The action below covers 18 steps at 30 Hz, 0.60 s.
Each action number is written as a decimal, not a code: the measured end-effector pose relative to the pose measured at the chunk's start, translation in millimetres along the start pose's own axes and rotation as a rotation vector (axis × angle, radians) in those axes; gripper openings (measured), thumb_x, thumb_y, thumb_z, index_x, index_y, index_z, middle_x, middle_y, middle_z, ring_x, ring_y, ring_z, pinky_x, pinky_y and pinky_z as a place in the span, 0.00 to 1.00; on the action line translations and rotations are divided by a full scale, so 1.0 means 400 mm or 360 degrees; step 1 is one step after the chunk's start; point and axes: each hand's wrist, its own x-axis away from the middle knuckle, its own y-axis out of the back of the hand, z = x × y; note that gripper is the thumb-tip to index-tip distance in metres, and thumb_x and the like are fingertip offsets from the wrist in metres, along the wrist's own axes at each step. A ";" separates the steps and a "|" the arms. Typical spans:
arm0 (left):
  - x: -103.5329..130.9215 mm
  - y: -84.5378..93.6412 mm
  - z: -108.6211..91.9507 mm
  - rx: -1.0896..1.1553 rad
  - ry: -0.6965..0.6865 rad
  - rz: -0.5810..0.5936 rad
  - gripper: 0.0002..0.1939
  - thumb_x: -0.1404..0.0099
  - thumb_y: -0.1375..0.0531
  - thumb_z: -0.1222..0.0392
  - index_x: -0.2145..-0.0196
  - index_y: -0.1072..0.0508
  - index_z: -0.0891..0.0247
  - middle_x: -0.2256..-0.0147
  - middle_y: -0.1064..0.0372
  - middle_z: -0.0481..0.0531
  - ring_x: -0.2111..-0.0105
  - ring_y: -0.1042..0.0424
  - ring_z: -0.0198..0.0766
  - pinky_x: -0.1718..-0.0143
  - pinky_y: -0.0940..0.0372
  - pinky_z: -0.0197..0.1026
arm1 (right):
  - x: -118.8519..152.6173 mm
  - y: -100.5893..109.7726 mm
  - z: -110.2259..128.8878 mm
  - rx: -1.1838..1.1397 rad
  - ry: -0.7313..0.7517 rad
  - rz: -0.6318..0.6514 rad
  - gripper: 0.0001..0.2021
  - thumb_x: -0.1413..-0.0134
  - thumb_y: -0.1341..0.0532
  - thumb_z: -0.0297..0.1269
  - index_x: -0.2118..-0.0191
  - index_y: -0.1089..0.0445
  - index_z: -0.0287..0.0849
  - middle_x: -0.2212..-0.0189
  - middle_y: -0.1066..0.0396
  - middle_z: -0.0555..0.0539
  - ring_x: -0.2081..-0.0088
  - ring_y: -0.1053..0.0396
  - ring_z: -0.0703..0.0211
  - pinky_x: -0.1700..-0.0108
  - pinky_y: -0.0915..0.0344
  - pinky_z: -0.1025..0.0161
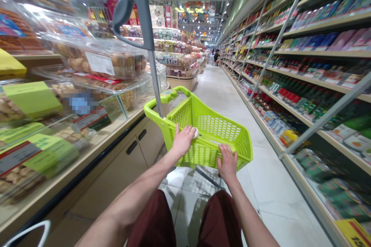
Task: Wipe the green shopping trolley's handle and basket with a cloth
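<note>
A bright green plastic shopping cart basket (223, 119) with slotted walls stands before me. My left hand (183, 141) reaches over its near side, with a small crumpled white wipe (195, 133) showing under its fingertips; whether it is paper or cloth I cannot tell. Further right, my right hand (227, 162) rests at the near rim, its fingers apart and nothing visible in them. Beside the cart's handle (150, 109) rises a grey pole (153, 73) with a dark grey hook-shaped grip (139, 21).
To the left runs a counter (124, 162) stacked with clear packs of baked goods (101, 61). Long shelves (290, 77) of packages and cans line the right. A tiled aisle (210, 85) leads ahead, with a person (216, 57) far down it.
</note>
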 end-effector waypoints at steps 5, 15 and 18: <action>-0.002 0.061 0.092 -0.0087 0.0257 -0.0213 0.21 0.40 0.54 0.69 0.49 0.40 0.57 0.44 0.46 0.55 0.45 0.45 0.45 0.43 0.67 0.63 | 0.002 -0.010 -0.010 -0.0023 -0.0011 -0.0020 0.24 0.53 0.51 0.27 0.47 0.44 0.41 0.48 0.40 0.43 0.44 0.49 0.54 0.44 0.61 0.48; 0.002 -0.033 -0.045 0.0034 -0.0017 -0.0004 0.20 0.39 0.55 0.68 0.50 0.38 0.59 0.48 0.39 0.55 0.46 0.43 0.42 0.42 0.64 0.59 | 0.001 -0.001 -0.003 -0.0032 -0.0054 0.0017 0.23 0.51 0.51 0.28 0.47 0.44 0.41 0.48 0.40 0.44 0.43 0.50 0.54 0.43 0.62 0.48; 0.006 -0.035 -0.060 0.0072 -0.0073 0.0038 0.21 0.39 0.55 0.68 0.49 0.39 0.58 0.47 0.40 0.55 0.45 0.44 0.41 0.42 0.65 0.59 | 0.004 0.003 -0.007 -0.0027 -0.0033 0.0030 0.24 0.52 0.51 0.27 0.46 0.44 0.41 0.47 0.40 0.44 0.43 0.49 0.54 0.43 0.61 0.48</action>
